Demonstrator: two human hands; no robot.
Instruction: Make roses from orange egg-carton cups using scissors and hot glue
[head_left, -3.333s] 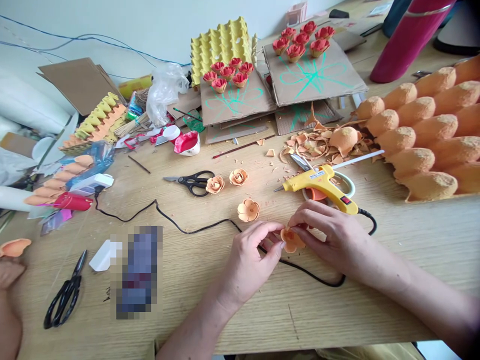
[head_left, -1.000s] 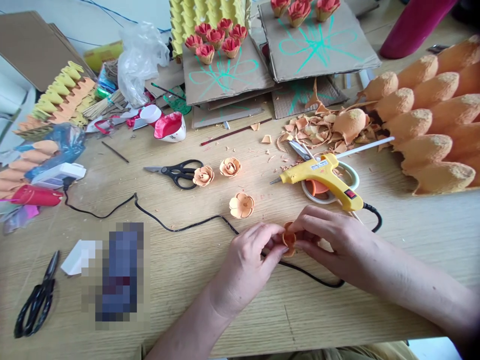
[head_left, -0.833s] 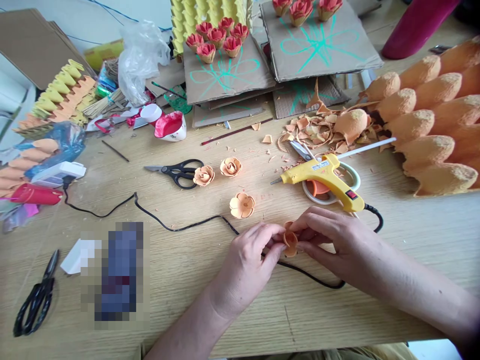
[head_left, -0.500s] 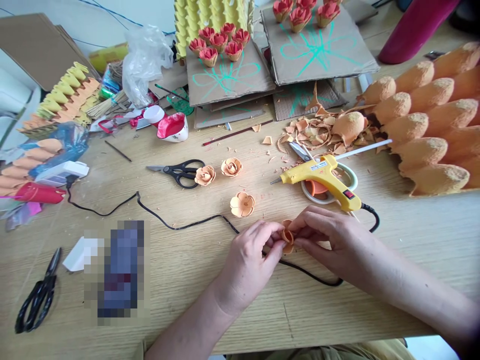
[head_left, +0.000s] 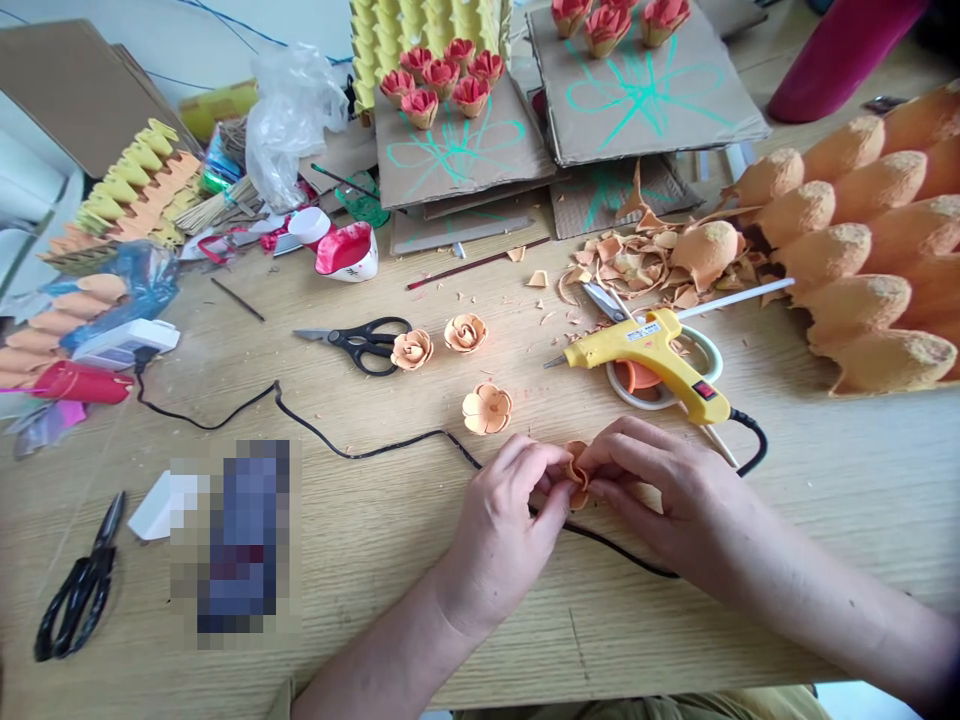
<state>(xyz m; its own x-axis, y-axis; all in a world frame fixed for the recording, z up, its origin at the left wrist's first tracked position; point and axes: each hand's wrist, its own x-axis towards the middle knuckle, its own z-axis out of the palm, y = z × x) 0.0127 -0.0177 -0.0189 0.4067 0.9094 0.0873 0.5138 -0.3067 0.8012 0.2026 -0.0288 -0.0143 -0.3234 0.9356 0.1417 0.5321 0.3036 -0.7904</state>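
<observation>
Still, left hand and right hand pinch the orange flower unchanged.

The pale table is smooth wood-grain board with a dull sheen. The small orange paper-pulp flower looks matt and slightly fibrous, much like the rough, grainy orange moulded-pulp egg tray. The yellow glue gun is smooth, faintly glossy plastic with a metal tip. The black-handled scissors have plastic grips and dull metal blades. The brown cardboard sheets are matt, and the clear plastic bag is crinkled and shiny.
</observation>
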